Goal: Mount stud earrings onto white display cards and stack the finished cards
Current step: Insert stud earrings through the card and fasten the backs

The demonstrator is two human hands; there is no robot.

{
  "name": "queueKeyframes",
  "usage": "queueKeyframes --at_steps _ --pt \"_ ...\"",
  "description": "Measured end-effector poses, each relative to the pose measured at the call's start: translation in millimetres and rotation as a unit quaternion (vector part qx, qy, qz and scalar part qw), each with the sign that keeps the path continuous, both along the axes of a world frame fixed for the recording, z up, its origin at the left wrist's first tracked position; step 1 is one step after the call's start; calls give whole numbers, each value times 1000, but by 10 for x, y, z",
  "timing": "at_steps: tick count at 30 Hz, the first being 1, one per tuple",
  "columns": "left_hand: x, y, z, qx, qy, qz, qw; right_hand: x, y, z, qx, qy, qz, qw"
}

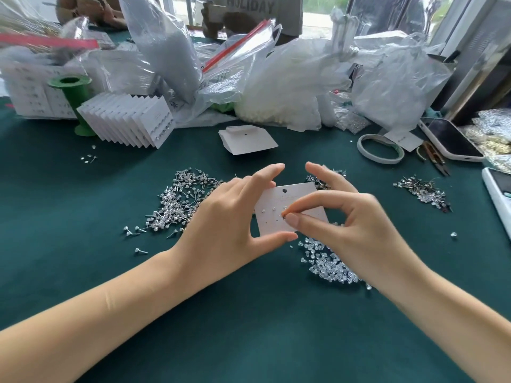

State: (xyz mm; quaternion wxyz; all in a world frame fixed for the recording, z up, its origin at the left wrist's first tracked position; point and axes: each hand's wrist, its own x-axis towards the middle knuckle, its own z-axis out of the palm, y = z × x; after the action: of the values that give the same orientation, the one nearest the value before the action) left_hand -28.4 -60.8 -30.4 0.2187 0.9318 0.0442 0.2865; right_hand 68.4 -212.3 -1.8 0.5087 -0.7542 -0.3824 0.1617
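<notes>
Now my left grip point(235, 217) pinches the card point(279, 214) by its edges; my right grip point(345, 225) pinches a stud point(284, 215) onto it, open bench point(262, 327) below.

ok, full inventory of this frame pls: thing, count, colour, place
display card: 1, white, held above the table centre, a few studs in
stud earring: 1, silver, at the card face
stud piles: 3, silver, left, behind the card, right
earring backs: 1 pile, clear, under the right wrist
finished cards: 1 fanned stack, white, back left
blank cards: small stack, white, centre back
spool: 1, green, back left
plastic bags: several, clear/white, along the back
tape ring: 1, pale, right
phone: 1, dark screen, right
table cloth: dark green
left hand: grip on card edges
right hand: pinches the stud
</notes>
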Motion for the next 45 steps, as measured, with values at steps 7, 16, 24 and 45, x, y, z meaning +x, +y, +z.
queueKeyframes --at_steps 7,16,24,45 --pt "0 -18 -5 47 -25 4 999 -74 48 -85 -18 19 -12 1000" --pt "18 -33 -27 84 -35 -4 996 -136 72 -90 -31 -10 -23 999" --pt "18 -43 -26 80 -26 -2 996 -171 75 -88 -40 -38 -41 998" --pt "21 -140 19 114 -20 26 993 -30 58 -142 -118 -185 -29 975"
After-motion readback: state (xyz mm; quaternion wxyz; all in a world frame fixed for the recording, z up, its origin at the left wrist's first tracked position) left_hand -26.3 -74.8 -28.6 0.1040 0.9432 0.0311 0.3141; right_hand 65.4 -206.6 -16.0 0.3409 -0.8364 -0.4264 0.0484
